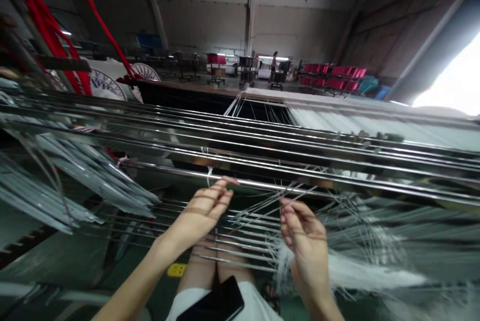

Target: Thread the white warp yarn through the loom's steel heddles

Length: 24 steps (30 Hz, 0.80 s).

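My left hand (212,203) is at the long metal rod (180,171), its fingers drawn together; what they pinch, if anything, is too small to make out. A white thread knot (210,173) hangs just above these fingers. My right hand (305,228) is closed, thumb against fingertips, below the same rod. Loose white threads (262,204) slant between the hands, close to the right fingertips, but whether they are gripped is unclear. Under my right hand lies a thick white bundle of yarn (360,272).
Several parallel metal bars (240,143) cross the loom in front. Grey-white heddles (93,176) hang at left. A white warp sheet (360,116) stretches behind at right. A black phone (219,301) rests on my lap. Far back, a person (274,63) stands near pink spools (333,77).
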Motion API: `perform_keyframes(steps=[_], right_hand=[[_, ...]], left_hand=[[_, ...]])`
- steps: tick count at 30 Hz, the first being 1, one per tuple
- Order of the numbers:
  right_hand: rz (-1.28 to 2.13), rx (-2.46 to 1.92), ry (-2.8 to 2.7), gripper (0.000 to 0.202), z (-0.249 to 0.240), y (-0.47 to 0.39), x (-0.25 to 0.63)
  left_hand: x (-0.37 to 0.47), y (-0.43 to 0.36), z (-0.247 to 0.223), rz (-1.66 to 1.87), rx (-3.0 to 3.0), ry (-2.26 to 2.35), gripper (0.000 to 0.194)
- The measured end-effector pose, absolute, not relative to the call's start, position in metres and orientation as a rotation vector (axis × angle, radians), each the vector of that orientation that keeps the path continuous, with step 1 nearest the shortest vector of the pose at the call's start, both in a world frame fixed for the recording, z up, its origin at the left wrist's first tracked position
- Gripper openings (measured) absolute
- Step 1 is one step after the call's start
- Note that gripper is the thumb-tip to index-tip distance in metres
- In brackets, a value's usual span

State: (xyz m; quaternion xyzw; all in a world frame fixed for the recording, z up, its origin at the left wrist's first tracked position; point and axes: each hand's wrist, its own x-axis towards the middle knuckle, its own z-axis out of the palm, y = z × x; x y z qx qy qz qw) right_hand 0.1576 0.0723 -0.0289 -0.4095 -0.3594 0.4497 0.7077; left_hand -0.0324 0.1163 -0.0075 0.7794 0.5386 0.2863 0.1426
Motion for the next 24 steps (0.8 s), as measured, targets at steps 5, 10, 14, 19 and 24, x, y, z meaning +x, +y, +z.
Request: perform_keyframes(steps=[5,10,14,19,24], right_hand=[[1.055,-0.877,-0.913,0.009,-0.022,0.080,0.151],[1.021,-0.913,-0.887,0.013,-0.023,0.070,0.162],[0.849,-0.773,-0.931,0.008,-0.022,0.057,0.166],[0.946,-0.925,-0.880,0.011,-0.025,0.058,0.159],[0.988,-0.924,-1.015,0.008,-0.020,0.067,0.153]], left_hand=[[0.006,0.060,0.026,0.552,2.472,0.879,0.024],[-0.027,0.082,0.004,0.729,2.313,1.140,0.022],[-0.055,0.136,-0.021,1.026,1.789,1.447,0.033],[-0.026,0.117,-0.006,1.159,1.884,1.178,0.020],[0.012,0.050,0.026,0.732,2.256,0.861,0.021]])
